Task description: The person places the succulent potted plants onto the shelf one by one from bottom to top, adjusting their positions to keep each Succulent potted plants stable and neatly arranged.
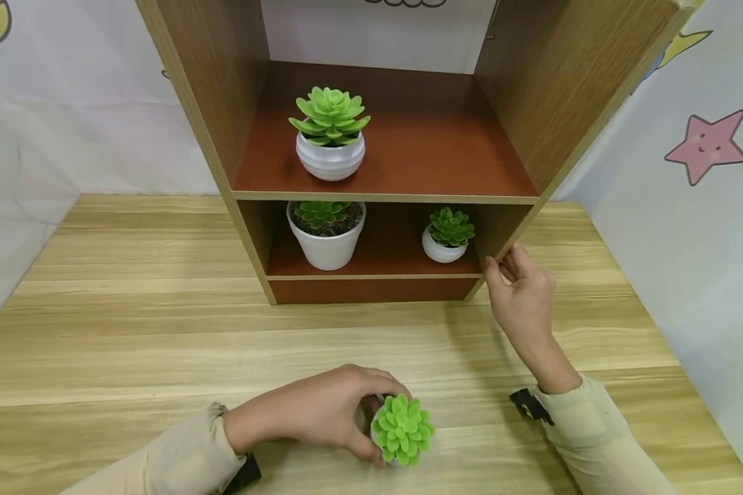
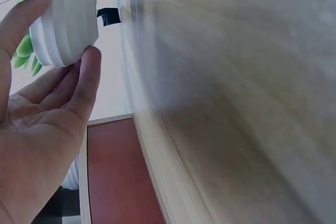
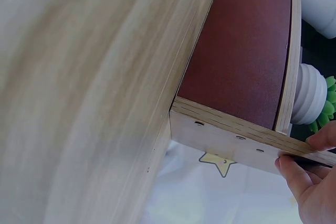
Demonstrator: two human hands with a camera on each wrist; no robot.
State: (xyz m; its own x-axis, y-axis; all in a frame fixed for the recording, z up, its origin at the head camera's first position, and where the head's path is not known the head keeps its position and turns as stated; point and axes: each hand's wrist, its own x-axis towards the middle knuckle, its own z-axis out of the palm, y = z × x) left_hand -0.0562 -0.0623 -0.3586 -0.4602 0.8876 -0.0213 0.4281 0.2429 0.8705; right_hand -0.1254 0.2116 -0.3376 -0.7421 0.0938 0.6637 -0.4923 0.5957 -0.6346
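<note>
My left hand grips a small potted succulent over the table, in front of the shelf. Thumb and fingertips close on the sides of its ribbed white pot. In the left wrist view, a gap shows between the pot's base and the tabletop. My right hand holds the front edge of the wooden shelf's right side panel, low down, with thumb and fingers on either side of the edge. Close to it, a small succulent in a white pot stands at the right of the lower compartment.
On the upper board of the shelf stands a bright green succulent in a white pot, left of centre. Below it is a larger white-potted plant. The shelf stands on a wood-grain table, with printed cloth walls around.
</note>
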